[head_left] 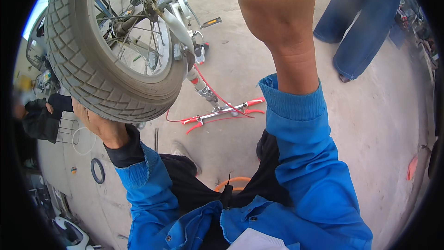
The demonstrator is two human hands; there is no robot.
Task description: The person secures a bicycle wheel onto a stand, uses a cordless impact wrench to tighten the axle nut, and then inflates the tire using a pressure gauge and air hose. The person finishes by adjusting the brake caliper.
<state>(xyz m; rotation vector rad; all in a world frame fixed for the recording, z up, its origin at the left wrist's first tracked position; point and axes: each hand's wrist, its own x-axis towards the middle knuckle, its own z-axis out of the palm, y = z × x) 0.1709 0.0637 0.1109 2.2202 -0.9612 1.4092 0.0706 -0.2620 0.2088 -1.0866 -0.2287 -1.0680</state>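
Observation:
A small bicycle wheel with a grey, block-treaded tyre (74, 55) looms large at the upper left. My left hand (99, 122) is at the lower left side of the tyre, its fingers hidden behind the rubber. At the top, the back of my right hand (277, 4) and its wrist show, but the fingers lie beyond the picture's edge. The bicycle is upside down: its handlebar (226, 111), with red grips, red levers and red cables, is down at the floor. A white fork (178, 30) runs beside the wheel hub. A pedal (211, 22) sticks out past it.
Another person's blue trouser legs (365, 23) stand at the upper right. A dark-clothed person (41, 120) is at the far left. An orange ring-shaped object (238, 183) sits between my legs. A black rubber ring (97, 171) lies on the concrete floor (370, 134), and a red scrap (411, 168) lies far right.

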